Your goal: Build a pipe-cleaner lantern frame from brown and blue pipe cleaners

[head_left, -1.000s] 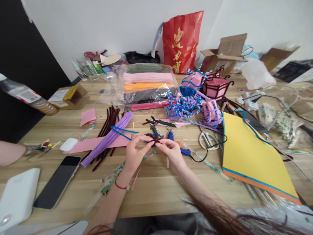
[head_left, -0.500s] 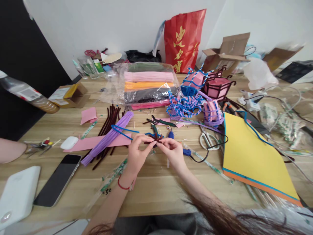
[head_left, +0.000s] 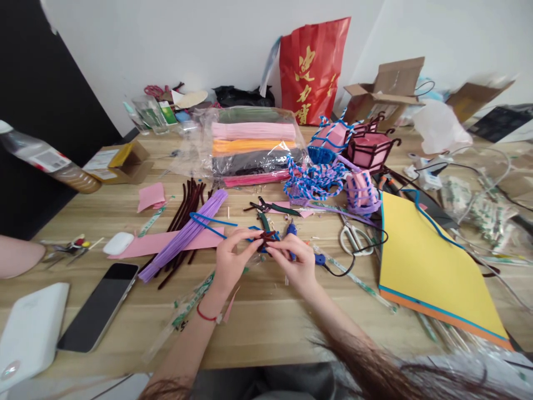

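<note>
My left hand (head_left: 231, 261) and my right hand (head_left: 296, 262) meet over the middle of the wooden table (head_left: 266, 322). Both pinch a small twisted piece of dark brown pipe cleaner (head_left: 265, 236) between their fingertips. A blue pipe cleaner (head_left: 208, 222) runs leftward from under my hands across a bundle of purple pipe cleaners (head_left: 183, 236). Loose dark brown pipe cleaners (head_left: 185, 205) lie beside that bundle. Green-handled pliers (head_left: 272, 207) lie just beyond my fingers.
A phone (head_left: 97, 314) and a white box (head_left: 31, 333) lie at the near left. White scissors (head_left: 353, 239), a yellow sheet (head_left: 433, 266) and pipe-cleaner baskets (head_left: 328, 166) are to the right. A bag of coloured pipe cleaners (head_left: 250, 147) sits behind. Another person's arm (head_left: 19, 255) rests at the left edge.
My right hand has shifted a little toward the left hand and closed tighter on the brown piece. The left hand stays in place.
</note>
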The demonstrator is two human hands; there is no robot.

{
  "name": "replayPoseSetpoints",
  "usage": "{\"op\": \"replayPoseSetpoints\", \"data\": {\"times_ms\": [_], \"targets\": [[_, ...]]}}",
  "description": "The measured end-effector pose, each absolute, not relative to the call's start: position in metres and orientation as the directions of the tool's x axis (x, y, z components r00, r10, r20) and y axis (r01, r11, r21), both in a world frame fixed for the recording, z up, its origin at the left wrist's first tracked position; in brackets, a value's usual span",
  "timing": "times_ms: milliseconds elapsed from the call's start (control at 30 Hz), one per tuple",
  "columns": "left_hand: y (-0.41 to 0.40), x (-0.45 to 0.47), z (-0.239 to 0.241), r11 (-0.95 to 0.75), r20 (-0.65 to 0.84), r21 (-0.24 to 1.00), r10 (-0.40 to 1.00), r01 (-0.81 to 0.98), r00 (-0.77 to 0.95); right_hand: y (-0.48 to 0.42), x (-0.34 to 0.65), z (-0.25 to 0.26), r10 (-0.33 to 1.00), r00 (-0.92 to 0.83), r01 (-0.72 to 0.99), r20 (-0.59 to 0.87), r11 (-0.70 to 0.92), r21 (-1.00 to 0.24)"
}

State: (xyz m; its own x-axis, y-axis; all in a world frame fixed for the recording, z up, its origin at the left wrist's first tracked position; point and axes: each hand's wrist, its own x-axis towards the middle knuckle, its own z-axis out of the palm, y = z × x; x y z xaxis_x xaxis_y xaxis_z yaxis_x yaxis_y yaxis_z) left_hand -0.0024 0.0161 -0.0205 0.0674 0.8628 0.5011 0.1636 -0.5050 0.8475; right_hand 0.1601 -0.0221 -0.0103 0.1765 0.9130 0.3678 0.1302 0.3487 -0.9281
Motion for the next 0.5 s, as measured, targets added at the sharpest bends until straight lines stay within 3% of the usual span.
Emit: {"op": "replayPoseSetpoints", "data": {"times_ms": [233,500], "targets": [[0.0162,-0.0017,-0.0145,-0.542,0.521,0.833,0.836,0.110,0.171,-0.0150,0.1718,-0.0145,0.880,0.080,0.218,0.468,0.443,-0.870],[0.0140,-0.0023,-0.0156,-0.531,0.504,0.838,0.841,0.126,0.194,-0.0122,0.1721,-0.0164,0.884,0.004,0.193,0.467,0.458,-0.868]]}}
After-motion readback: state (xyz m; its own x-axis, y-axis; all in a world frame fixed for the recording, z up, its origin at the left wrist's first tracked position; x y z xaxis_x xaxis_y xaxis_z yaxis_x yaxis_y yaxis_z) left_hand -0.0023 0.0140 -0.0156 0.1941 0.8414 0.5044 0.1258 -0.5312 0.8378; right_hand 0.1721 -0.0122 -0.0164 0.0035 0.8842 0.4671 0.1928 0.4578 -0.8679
